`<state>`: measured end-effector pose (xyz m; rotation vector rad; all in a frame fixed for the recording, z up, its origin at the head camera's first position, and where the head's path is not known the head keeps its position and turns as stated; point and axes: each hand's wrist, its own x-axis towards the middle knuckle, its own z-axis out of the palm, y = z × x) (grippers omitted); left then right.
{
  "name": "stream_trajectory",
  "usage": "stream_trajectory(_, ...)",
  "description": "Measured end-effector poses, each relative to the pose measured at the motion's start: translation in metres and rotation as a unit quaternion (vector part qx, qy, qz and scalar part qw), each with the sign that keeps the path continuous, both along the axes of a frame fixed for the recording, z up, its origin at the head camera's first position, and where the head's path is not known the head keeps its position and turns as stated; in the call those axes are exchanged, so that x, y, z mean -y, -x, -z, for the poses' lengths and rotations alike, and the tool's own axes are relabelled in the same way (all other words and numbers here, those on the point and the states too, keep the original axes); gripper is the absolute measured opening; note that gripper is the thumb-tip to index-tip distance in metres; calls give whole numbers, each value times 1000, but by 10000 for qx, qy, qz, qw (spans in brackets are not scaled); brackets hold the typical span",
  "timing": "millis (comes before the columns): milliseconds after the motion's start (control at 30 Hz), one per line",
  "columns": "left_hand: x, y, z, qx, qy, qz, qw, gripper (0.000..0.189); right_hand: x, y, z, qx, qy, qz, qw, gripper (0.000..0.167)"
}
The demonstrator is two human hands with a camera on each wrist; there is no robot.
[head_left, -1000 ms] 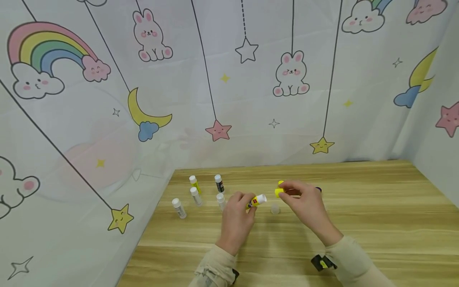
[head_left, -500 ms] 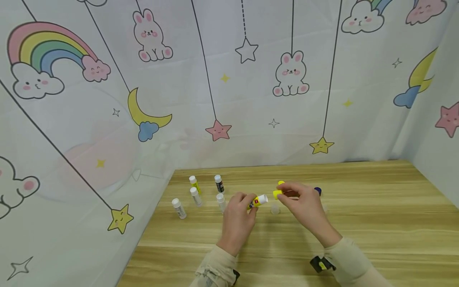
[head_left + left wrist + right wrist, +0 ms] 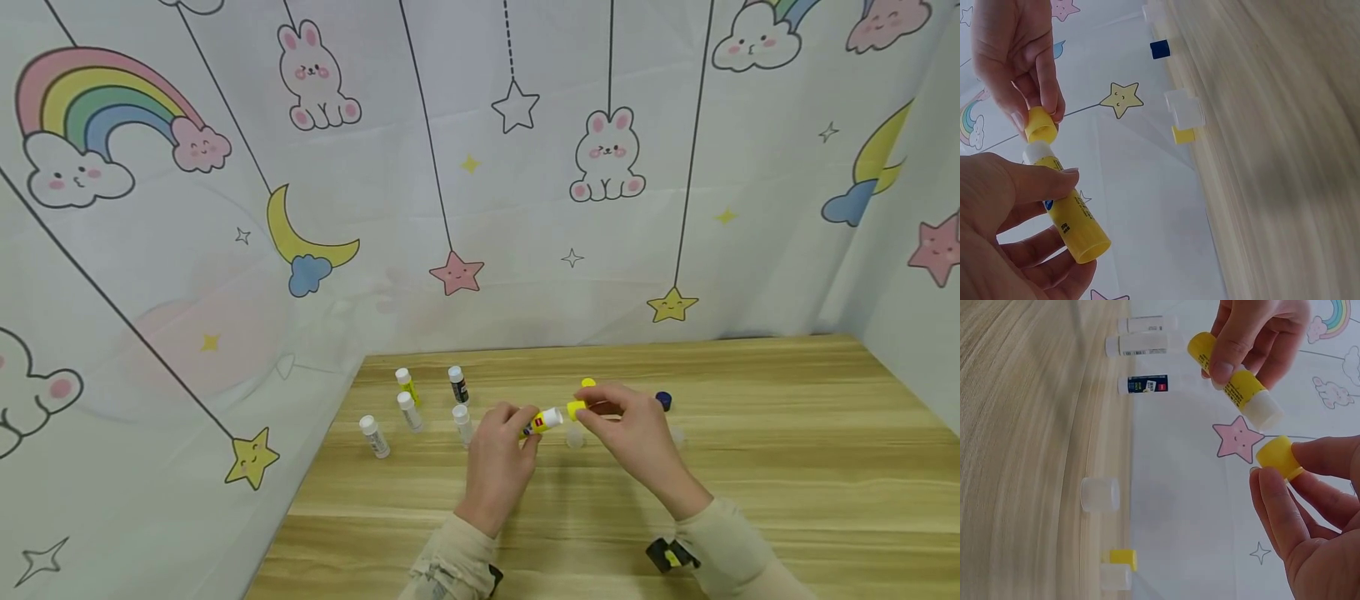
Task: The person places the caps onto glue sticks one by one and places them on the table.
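Note:
My left hand (image 3: 498, 467) holds a yellow glue stick (image 3: 1075, 225) tilted above the table, its white top end facing right. A yellow cap (image 3: 1279, 456) is pinched between the thumb and fingers of my right hand (image 3: 637, 433). The cap's hollow side faces the white end of the glue stick. In the left wrist view the cap's rim is right at that white end; the right wrist view shows a small gap between them. Part of the glue stick's label is covered by my left thumb.
Several glue sticks without caps stand at the table's left, among them a dark-labelled one (image 3: 458, 385) and a white one (image 3: 374, 437). Behind my right hand are another yellow cap (image 3: 1124, 559), a dark blue cap (image 3: 663, 402) and clear caps, one (image 3: 1100, 494) nearest. A printed curtain (image 3: 510, 208) hangs behind the table.
My right hand has moved a little left, bringing the yellow cap close to the glue stick's white end. The left hand has shifted very slightly right. The dark blue cap shows more fully.

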<state>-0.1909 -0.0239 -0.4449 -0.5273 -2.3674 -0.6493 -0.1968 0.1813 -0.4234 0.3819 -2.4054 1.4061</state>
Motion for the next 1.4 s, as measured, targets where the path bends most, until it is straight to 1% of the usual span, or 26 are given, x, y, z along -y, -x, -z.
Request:
stream_trajectory(467, 0, -2, 0, -6, -32, 55, 10000, 30, 3, -1, 0, 173, 62, 10, 9998, 22)
stream_trajectory(1033, -1, -3, -1, -44, 70, 30, 10000, 32, 6, 0, 4, 407, 279, -188, 9986, 20)
stream_trajectory(1400, -1, -5, -2, -18, 99, 27, 9999, 32, 8, -2, 3, 390, 267, -201, 9987, 20)
